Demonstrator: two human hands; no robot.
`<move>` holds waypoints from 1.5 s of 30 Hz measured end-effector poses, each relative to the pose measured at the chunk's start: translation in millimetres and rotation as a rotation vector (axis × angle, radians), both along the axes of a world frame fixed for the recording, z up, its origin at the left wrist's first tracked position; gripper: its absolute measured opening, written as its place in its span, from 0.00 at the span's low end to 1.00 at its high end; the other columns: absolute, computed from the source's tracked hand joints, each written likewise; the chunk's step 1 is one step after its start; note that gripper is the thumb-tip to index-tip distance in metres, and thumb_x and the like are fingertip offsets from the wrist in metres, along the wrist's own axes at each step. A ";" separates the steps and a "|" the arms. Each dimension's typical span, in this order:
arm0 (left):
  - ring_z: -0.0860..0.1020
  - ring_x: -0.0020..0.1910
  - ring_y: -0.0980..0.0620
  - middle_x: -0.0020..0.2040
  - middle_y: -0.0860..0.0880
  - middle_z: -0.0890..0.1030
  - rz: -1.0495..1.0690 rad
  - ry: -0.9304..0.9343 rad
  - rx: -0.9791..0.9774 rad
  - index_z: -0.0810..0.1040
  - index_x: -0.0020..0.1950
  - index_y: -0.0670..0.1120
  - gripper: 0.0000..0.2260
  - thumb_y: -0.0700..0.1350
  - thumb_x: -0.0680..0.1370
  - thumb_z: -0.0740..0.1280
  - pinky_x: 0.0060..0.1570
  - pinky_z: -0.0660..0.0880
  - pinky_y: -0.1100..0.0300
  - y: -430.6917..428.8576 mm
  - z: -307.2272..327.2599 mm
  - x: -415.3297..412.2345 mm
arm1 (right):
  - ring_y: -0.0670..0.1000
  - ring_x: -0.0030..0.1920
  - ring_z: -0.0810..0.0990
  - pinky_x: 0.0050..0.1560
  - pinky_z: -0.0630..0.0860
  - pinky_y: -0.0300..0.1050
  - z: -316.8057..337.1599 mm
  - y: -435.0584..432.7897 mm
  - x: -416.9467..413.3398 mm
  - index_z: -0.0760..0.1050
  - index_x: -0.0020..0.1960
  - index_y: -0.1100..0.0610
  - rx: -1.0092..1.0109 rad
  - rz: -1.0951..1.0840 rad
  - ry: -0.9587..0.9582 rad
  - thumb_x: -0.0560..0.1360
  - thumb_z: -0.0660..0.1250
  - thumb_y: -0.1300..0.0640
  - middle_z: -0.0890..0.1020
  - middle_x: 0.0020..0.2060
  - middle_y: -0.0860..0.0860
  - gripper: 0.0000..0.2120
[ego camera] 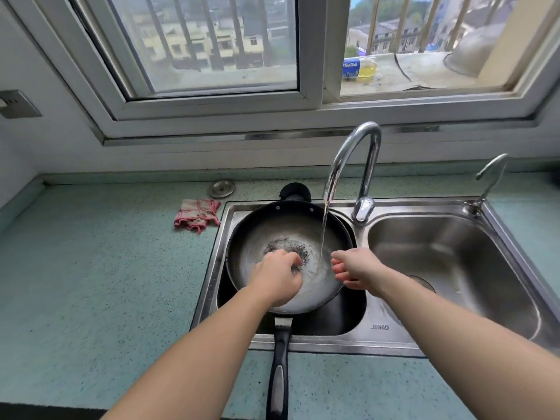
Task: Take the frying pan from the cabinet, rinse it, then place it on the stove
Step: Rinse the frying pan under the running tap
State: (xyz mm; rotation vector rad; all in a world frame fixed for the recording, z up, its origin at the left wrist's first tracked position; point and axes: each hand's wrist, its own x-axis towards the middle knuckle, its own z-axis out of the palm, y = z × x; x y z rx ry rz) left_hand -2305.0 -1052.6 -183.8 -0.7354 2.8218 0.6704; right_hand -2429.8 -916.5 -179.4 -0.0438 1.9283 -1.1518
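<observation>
A black frying pan (272, 228) lies in the left basin of a steel double sink (360, 328), its long black handle (280, 368) sticking out over the counter toward me. Water runs from the curved faucet (354, 153) into the pan's right side. My left hand (277, 275) is inside the pan, fingers curled around a dark steel-wool scrubber (295, 268) that mostly hides beneath them. My right hand (353, 268) hovers at the pan's right rim beside the stream, fingers spread and holding nothing.
A pink checked cloth (197, 215) lies on the green counter left of the sink, near a round metal cover (222, 188). The right basin (448, 262) holds nothing. A smaller tap (488, 180) stands at the far right. A bottle (359, 67) rests on the window ledge.
</observation>
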 end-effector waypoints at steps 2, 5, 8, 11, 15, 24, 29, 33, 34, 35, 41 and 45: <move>0.71 0.64 0.49 0.62 0.51 0.76 -0.044 0.017 -0.007 0.75 0.63 0.53 0.16 0.51 0.76 0.61 0.64 0.70 0.49 0.9 1.2 17.2 | 0.47 0.28 0.66 0.31 0.61 0.36 2.6 4.6 23.6 0.69 0.38 0.53 -0.014 -0.010 -0.001 0.77 0.60 0.58 0.70 0.30 0.51 0.09; 0.72 0.64 0.49 0.62 0.50 0.75 -0.085 0.021 0.003 0.75 0.63 0.52 0.16 0.49 0.75 0.62 0.64 0.70 0.51 0.3 3.0 49.1 | 0.48 0.27 0.69 0.31 0.62 0.36 0.2 8.8 63.9 0.71 0.40 0.55 0.023 -0.035 0.033 0.77 0.61 0.58 0.73 0.31 0.51 0.07; 0.71 0.63 0.49 0.62 0.51 0.75 -0.091 0.023 0.021 0.75 0.62 0.53 0.15 0.48 0.75 0.62 0.63 0.71 0.51 -3.4 3.8 83.6 | 0.48 0.25 0.69 0.29 0.61 0.36 -4.9 7.9 104.9 0.72 0.43 0.57 0.034 -0.039 0.050 0.76 0.61 0.60 0.73 0.31 0.52 0.05; 0.73 0.62 0.49 0.62 0.51 0.76 -0.092 0.015 0.014 0.75 0.62 0.53 0.15 0.49 0.75 0.62 0.60 0.73 0.51 -7.1 0.6 113.0 | 0.48 0.28 0.75 0.31 0.68 0.37 -10.8 9.9 143.0 0.76 0.47 0.58 0.114 0.007 0.102 0.76 0.62 0.57 0.77 0.35 0.51 0.06; 0.73 0.61 0.49 0.61 0.51 0.76 -0.094 0.032 0.048 0.75 0.62 0.52 0.15 0.49 0.75 0.63 0.62 0.73 0.50 -7.3 -4.0 140.4 | 0.49 0.32 0.78 0.34 0.72 0.40 -15.9 11.8 181.0 0.75 0.44 0.58 0.263 0.127 0.235 0.76 0.64 0.49 0.80 0.37 0.52 0.12; 0.73 0.63 0.49 0.63 0.51 0.75 -0.045 0.001 0.081 0.75 0.63 0.52 0.16 0.50 0.76 0.63 0.63 0.72 0.51 -5.5 -16.9 181.3 | 0.51 0.33 0.75 0.31 0.74 0.42 -48.9 7.5 225.1 0.72 0.40 0.59 0.326 0.129 0.132 0.68 0.75 0.50 0.75 0.33 0.54 0.16; 0.72 0.64 0.50 0.64 0.50 0.75 -0.010 -0.028 0.096 0.74 0.64 0.52 0.16 0.50 0.76 0.63 0.63 0.72 0.50 -7.8 -25.7 195.8 | 0.50 0.28 0.69 0.26 0.66 0.37 -42.7 2.8 223.8 0.70 0.36 0.58 0.216 0.050 0.028 0.70 0.70 0.57 0.70 0.30 0.52 0.10; 0.73 0.63 0.50 0.64 0.52 0.75 0.045 -0.036 0.120 0.74 0.64 0.53 0.16 0.50 0.76 0.63 0.62 0.73 0.51 -6.4 -29.0 197.1 | 0.51 0.27 0.75 0.27 0.75 0.41 -30.8 1.4 219.0 0.70 0.37 0.59 -0.033 -0.097 -0.277 0.73 0.67 0.61 0.72 0.26 0.53 0.08; 0.74 0.62 0.50 0.62 0.51 0.76 0.059 -0.025 0.129 0.75 0.63 0.53 0.15 0.50 0.76 0.63 0.61 0.73 0.51 -4.4 -30.1 194.5 | 0.50 0.28 0.79 0.28 0.78 0.41 -28.6 2.3 218.6 0.71 0.36 0.60 -0.116 -0.146 -0.385 0.75 0.64 0.63 0.75 0.25 0.52 0.09; 0.75 0.60 0.50 0.61 0.51 0.77 0.079 -0.003 0.156 0.76 0.61 0.53 0.14 0.49 0.76 0.63 0.60 0.74 0.51 -1.5 -31.1 190.8 | 0.49 0.27 0.80 0.27 0.79 0.39 -28.4 3.6 216.8 0.72 0.36 0.60 -0.186 -0.181 -0.452 0.77 0.62 0.64 0.76 0.25 0.52 0.11; 0.77 0.45 0.50 0.48 0.47 0.81 0.356 0.129 0.695 0.79 0.50 0.47 0.10 0.50 0.79 0.61 0.43 0.72 0.58 33.4 -27.0 149.3 | 0.44 0.18 0.67 0.19 0.68 0.36 -0.2 10.7 204.2 0.71 0.42 0.61 -0.302 -0.213 -0.378 0.77 0.62 0.67 0.70 0.24 0.50 0.05; 0.77 0.40 0.53 0.44 0.49 0.79 0.551 0.075 1.096 0.77 0.50 0.47 0.14 0.55 0.81 0.57 0.42 0.75 0.58 59.0 -16.9 117.2 | 0.45 0.20 0.67 0.21 0.67 0.37 13.1 29.2 198.4 0.73 0.40 0.62 -0.247 -0.137 -0.243 0.75 0.62 0.68 0.70 0.24 0.51 0.06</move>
